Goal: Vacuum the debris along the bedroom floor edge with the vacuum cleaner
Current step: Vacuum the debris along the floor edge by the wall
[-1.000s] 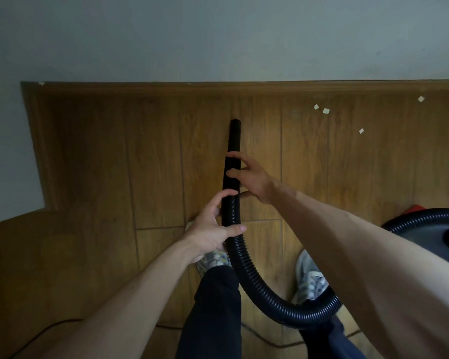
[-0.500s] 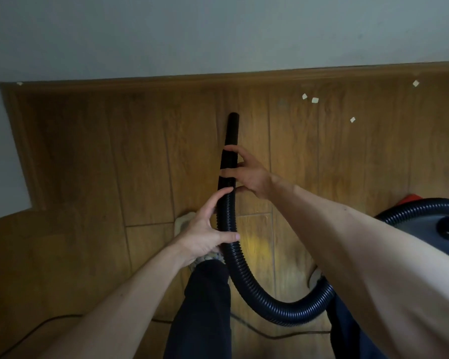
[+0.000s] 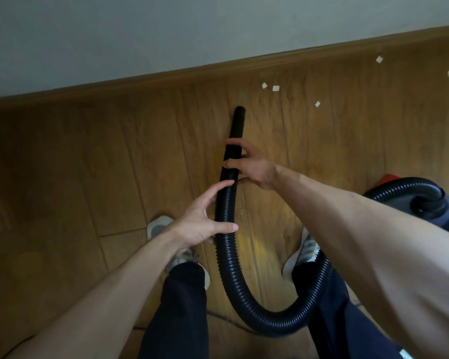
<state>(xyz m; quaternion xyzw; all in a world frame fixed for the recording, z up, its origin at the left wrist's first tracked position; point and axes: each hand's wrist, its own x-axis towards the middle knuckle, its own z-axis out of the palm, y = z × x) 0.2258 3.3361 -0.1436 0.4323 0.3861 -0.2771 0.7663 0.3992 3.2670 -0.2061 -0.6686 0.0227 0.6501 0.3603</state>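
Observation:
A black ribbed vacuum hose (image 3: 224, 255) loops from the vacuum cleaner body (image 3: 425, 206) at the right, down between my legs and up to a smooth black nozzle (image 3: 237, 123) pointing at the wall. My right hand (image 3: 252, 167) grips the hose just behind the nozzle. Lower down, my left hand (image 3: 205, 221) holds the ribbed part between thumb and fingers. Several small white debris scraps (image 3: 275, 88) lie on the wooden floor to the right of the nozzle tip, near the skirting.
A wooden skirting board (image 3: 166, 76) runs along the grey wall (image 3: 166, 32). My two shoes (image 3: 158, 226) stand on the wooden floor either side of the hose. A thin power cord (image 3: 226, 320) trails across the floor behind my feet.
The view has tilted and shifted right, so the skirting now slopes. Both hands keep their hold on the hose; the nozzle sits slightly closer to the white scraps.

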